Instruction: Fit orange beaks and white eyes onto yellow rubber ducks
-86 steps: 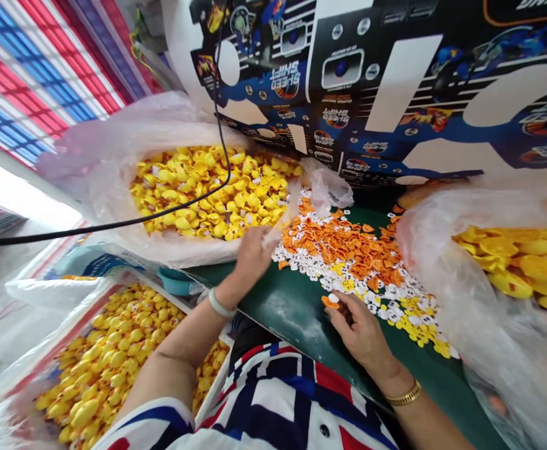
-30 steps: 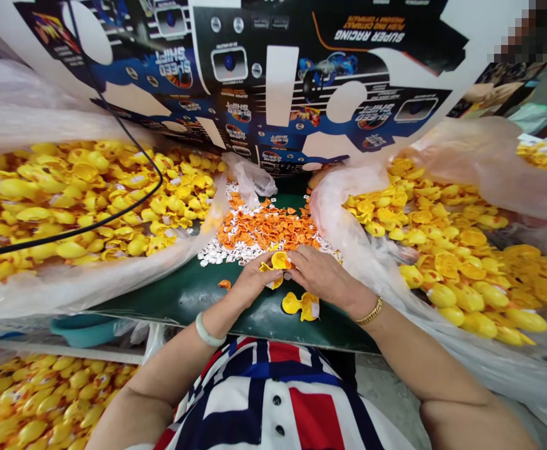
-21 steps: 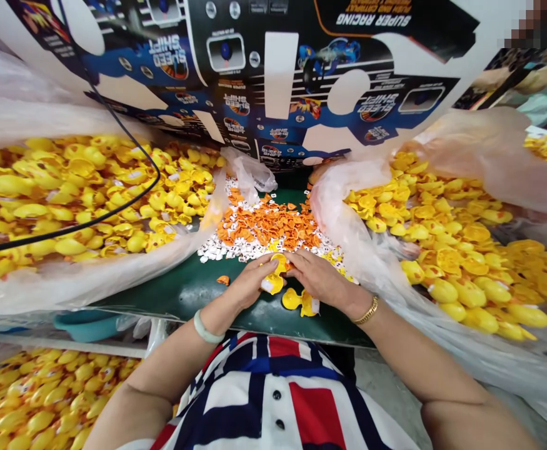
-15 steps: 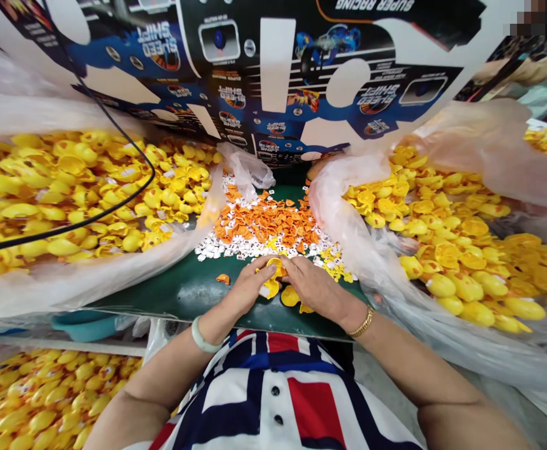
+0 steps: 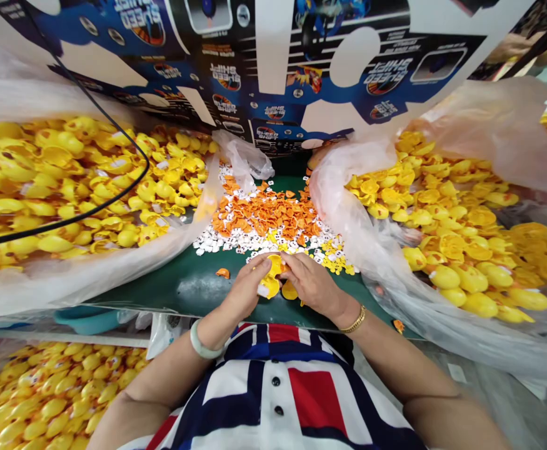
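Observation:
Over the near edge of the green worktop, my left hand (image 5: 245, 290) grips a yellow plastic toy shell (image 5: 270, 285), its hollow side showing and a white patch low on it. My right hand (image 5: 317, 286) is closed at the shell's right side, fingertips pinched close to its rim. Whether a small part sits in that pinch is hidden. Partly beneath the right fingers lies another yellow shell (image 5: 289, 290). Just beyond both hands spreads a heap of small orange pieces (image 5: 273, 212), with white pieces (image 5: 217, 240) marked in black and small yellow pieces (image 5: 336, 257) around it.
Plastic-lined piles of yellow shells flank me on the left (image 5: 71, 181) and right (image 5: 461, 237). A printed cardboard sheet (image 5: 273, 62) rises behind. A black cable (image 5: 114, 199) crosses the left pile. Below left are a teal basin (image 5: 88, 319) and more yellow toys (image 5: 52, 394).
The right fingers have curled in closer against the shell's right side. The left hand keeps its hold on the shell. The whole view has shifted slightly.

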Available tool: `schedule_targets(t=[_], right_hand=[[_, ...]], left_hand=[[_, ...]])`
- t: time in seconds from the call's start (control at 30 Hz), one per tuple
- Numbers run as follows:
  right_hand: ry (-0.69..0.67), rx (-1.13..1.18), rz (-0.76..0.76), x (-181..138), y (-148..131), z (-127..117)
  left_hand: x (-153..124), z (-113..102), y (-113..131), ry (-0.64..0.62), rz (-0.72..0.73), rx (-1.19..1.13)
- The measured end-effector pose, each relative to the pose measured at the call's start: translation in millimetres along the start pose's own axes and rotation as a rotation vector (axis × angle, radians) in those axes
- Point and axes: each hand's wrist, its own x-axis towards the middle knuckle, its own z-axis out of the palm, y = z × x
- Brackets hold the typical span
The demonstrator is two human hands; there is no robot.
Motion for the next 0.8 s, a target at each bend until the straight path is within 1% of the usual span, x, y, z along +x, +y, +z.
schedule_targets(t=[0.07,0.17,0.27,0.33,0.43,0.57,0.63,0.7,0.8], right_hand=[[0.006,0.026,0.002,-0.3,-1.3,-0.5],[-0.036,0.089,0.024,1.1,-0.4,-4.7],[-0.093,0.047,0.080,4.6,-0.8,-11.0],[-0.108,0.004,0.099,6.0,-2.5,-13.6],[-0.065,-0.007,0.058,4.9,-3.6,-12.4],[0.036,0.066,-0.081,0.4,2.0,-7.9],[0.040,0.115,-0.121,-0.8,5.8,-7.2],[0.031,0.127,-0.119,-0.9,8.1,-6.6],[0.020,0.091,-0.077,-0.1,5.9,-3.2]], left_hand=[[-0.5,-0.4,-1.2,0.012,0.018,0.025],[-0.1,-1.3,-0.3,-0.020,-0.049,-0.003],[2.4,-1.6,0.6,-0.012,-0.032,0.010],[3.7,-1.2,0.0,-0.001,-0.013,0.026],[3.3,0.3,-0.9,-0.013,-0.029,-0.031],[-0.3,1.7,1.6,-0.061,-0.092,-0.088],[-2.1,1.8,4.4,-0.077,-0.131,-0.088],[-3.4,1.6,7.0,-0.077,-0.149,-0.099],[-5.2,-0.8,7.6,-0.093,-0.136,-0.124]])
